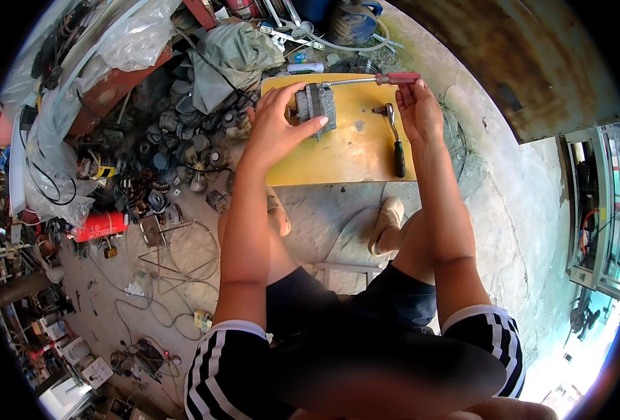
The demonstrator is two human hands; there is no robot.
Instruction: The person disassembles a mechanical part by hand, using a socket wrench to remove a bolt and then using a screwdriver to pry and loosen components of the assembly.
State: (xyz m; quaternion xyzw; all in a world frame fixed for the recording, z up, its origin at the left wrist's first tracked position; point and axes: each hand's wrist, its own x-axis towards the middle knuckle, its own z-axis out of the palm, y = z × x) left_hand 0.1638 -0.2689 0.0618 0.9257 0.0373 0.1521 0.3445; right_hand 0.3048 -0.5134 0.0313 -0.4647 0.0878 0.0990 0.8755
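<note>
A grey, blocky electric motor (329, 105) sits toward the far left of the yellow board (352, 157). My left hand (275, 126) grips it from the left, the thumb on its near side and the fingers on its far side. At the fingertips of my right hand (422, 115) is the red handle of a screwdriver (397, 78). Its shaft points left, with the tip against or very near the motor's far right part; the exact contact is too small to tell. Beside my right hand lies a ratchet wrench (396, 140) with a dark handle.
Many used motor parts (177, 140) are heaped on the floor to the left, near a grey-green cloth (233, 59). A red box (101, 227) and loose cables (163, 269) lie closer. Behind the board stand a can (305, 68) and a blue container (354, 26). A rusty panel (520, 63) overhangs the right.
</note>
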